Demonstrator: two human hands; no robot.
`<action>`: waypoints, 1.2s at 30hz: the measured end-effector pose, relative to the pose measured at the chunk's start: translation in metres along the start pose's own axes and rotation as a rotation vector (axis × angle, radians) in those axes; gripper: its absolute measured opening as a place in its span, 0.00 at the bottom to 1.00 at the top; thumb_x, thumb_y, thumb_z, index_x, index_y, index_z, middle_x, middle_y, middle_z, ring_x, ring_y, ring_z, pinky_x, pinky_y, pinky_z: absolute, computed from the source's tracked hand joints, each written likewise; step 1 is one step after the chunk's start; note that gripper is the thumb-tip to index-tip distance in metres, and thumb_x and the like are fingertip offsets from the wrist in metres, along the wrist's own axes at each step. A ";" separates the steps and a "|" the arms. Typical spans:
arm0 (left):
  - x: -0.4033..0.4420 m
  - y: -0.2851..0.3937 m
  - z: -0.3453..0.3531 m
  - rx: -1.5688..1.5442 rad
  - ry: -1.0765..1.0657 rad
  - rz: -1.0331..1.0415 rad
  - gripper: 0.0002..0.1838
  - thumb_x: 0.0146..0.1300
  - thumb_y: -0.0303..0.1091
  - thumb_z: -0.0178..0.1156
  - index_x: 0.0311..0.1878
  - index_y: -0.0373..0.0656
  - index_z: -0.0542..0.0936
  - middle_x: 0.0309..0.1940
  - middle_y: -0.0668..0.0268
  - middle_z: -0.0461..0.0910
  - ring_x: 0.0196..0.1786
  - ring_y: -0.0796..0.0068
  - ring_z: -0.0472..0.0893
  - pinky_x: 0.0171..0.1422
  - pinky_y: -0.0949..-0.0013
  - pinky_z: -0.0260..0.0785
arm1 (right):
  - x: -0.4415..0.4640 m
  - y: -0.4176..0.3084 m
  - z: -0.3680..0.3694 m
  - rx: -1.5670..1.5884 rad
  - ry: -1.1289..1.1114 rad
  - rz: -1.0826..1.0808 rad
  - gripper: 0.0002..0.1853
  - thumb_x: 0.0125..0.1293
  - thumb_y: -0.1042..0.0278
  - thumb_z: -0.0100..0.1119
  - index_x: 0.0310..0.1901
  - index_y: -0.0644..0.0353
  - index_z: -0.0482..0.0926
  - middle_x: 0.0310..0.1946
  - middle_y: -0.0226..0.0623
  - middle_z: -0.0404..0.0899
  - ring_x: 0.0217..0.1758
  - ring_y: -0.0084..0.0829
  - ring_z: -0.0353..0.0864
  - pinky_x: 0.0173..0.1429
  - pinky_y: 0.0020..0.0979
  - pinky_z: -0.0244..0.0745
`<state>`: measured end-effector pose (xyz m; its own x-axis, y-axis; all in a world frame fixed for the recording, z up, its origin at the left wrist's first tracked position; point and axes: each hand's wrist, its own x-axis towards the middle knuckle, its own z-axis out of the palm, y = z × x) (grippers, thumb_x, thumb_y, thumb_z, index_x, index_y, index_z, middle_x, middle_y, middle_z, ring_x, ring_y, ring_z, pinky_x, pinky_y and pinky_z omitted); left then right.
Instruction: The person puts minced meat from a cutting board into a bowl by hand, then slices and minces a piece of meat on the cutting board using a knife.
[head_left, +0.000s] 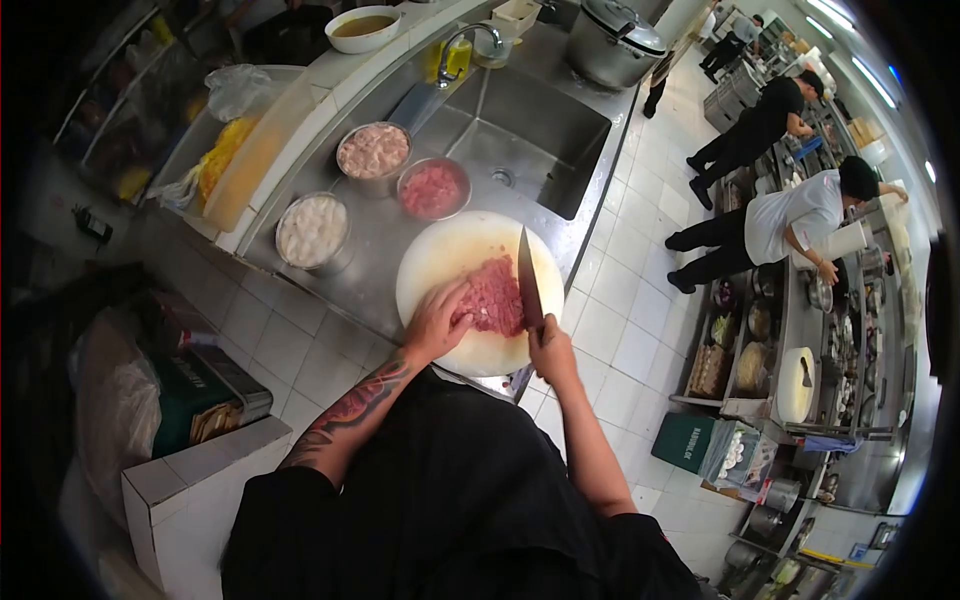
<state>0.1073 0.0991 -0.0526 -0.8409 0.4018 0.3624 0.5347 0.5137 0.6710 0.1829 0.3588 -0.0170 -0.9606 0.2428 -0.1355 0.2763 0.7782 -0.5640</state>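
Observation:
A round white cutting board (425,262) lies on the steel counter in front of me, with a heap of chopped red meat (492,290) in its middle. My right hand (552,352) is closed round the handle of a kitchen knife (528,278), whose broad blade points away from me along the meat's right edge. My left hand (438,322) rests on the meat's left side, fingers bent over it; its fingertips touch the meat. Beyond the board stand a metal bowl of red meat (434,188), a bowl of paler pink meat (374,150) and a bowl of whitish pieces (312,231).
A steel sink (540,135) with a tap (470,45) lies past the bowls; a large lidded pot (615,45) stands behind it. On the left is a plastic bin (250,165) with bags. Several people work at the right-hand counter across the tiled floor (620,290).

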 end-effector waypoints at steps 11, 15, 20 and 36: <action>-0.001 0.001 -0.003 0.023 -0.013 -0.007 0.34 0.69 0.38 0.70 0.76 0.38 0.75 0.75 0.51 0.75 0.75 0.44 0.74 0.80 0.49 0.67 | -0.007 -0.003 -0.016 0.057 0.009 -0.032 0.14 0.78 0.61 0.63 0.51 0.61 0.70 0.35 0.61 0.88 0.40 0.67 0.88 0.43 0.60 0.80; 0.000 0.001 -0.001 -0.006 -0.017 -0.016 0.33 0.69 0.38 0.69 0.76 0.38 0.75 0.76 0.51 0.75 0.75 0.44 0.74 0.80 0.48 0.67 | -0.013 -0.010 -0.020 0.038 0.026 0.028 0.14 0.79 0.60 0.61 0.51 0.61 0.71 0.35 0.61 0.88 0.41 0.68 0.87 0.43 0.63 0.80; -0.002 -0.001 -0.002 -0.005 -0.016 -0.004 0.33 0.70 0.37 0.69 0.76 0.38 0.75 0.76 0.51 0.75 0.75 0.44 0.74 0.80 0.48 0.67 | -0.010 -0.009 -0.032 0.056 0.027 -0.011 0.13 0.80 0.62 0.61 0.48 0.63 0.70 0.32 0.58 0.86 0.38 0.64 0.88 0.39 0.54 0.80; -0.003 -0.004 0.001 0.022 -0.014 0.012 0.34 0.70 0.38 0.69 0.77 0.40 0.75 0.75 0.53 0.75 0.75 0.47 0.74 0.80 0.49 0.67 | -0.008 -0.019 -0.024 -0.073 -0.110 -0.044 0.16 0.78 0.58 0.60 0.56 0.59 0.71 0.35 0.63 0.87 0.39 0.67 0.88 0.44 0.63 0.81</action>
<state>0.1081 0.0964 -0.0569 -0.8331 0.4191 0.3611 0.5468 0.5250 0.6522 0.1857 0.3558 0.0145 -0.9683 0.1460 -0.2028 0.2318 0.8277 -0.5110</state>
